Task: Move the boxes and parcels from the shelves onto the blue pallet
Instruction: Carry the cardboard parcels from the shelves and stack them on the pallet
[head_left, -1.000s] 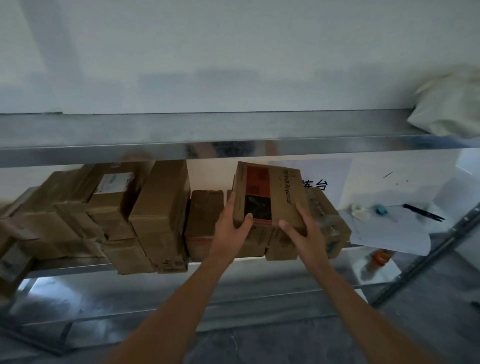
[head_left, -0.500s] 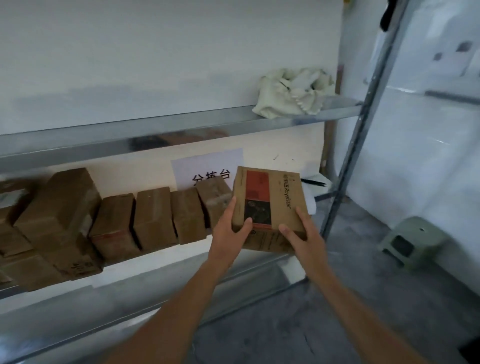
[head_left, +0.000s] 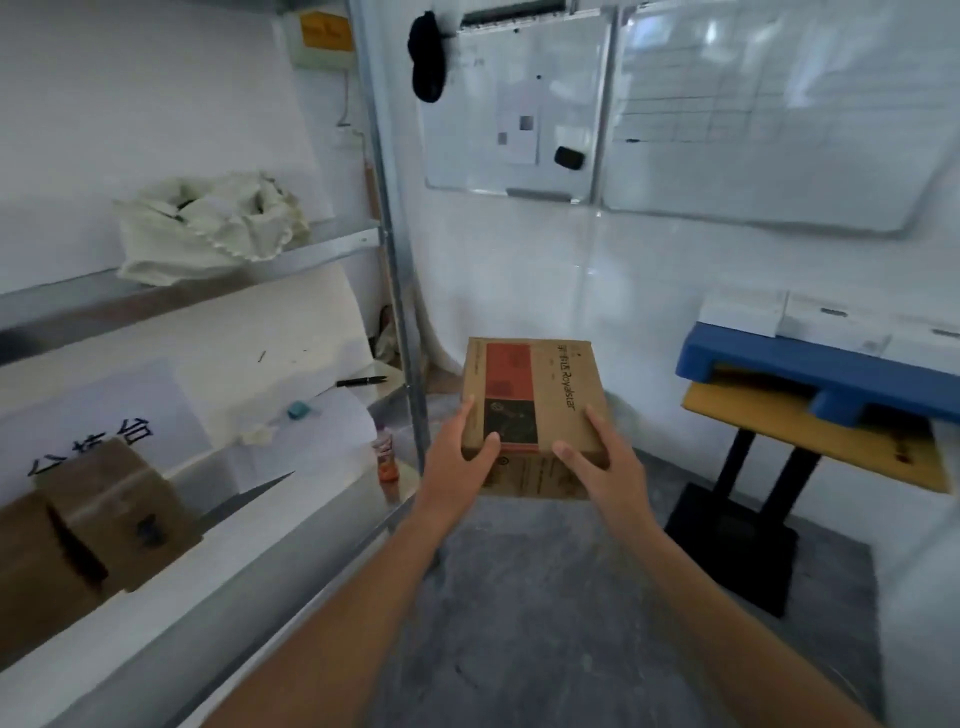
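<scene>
I hold a brown cardboard box (head_left: 540, 400) with a red and black label in mid-air over the floor. My left hand (head_left: 457, 462) grips its left near edge, thumb on top. My right hand (head_left: 602, 467) grips its right near corner the same way. The blue pallet (head_left: 810, 364) lies on a yellow-topped table (head_left: 810, 441) to the right, with white boxes (head_left: 831, 319) on it. Two brown boxes (head_left: 104, 519) stay on the lower shelf (head_left: 234, 545) at the far left.
A metal shelf post (head_left: 400, 291) stands just left of the box. The upper shelf carries a white cloth bag (head_left: 208, 228). Papers, a pen (head_left: 361, 382) and a small bottle (head_left: 384, 452) lie on the lower shelf. Whiteboards (head_left: 675, 104) hang on the wall. The table has a black base (head_left: 732, 530).
I have turned right, away from the shelves, carrying the box with both hands. The row of shelf boxes has slid out to the left and the blue pallet has come into view.
</scene>
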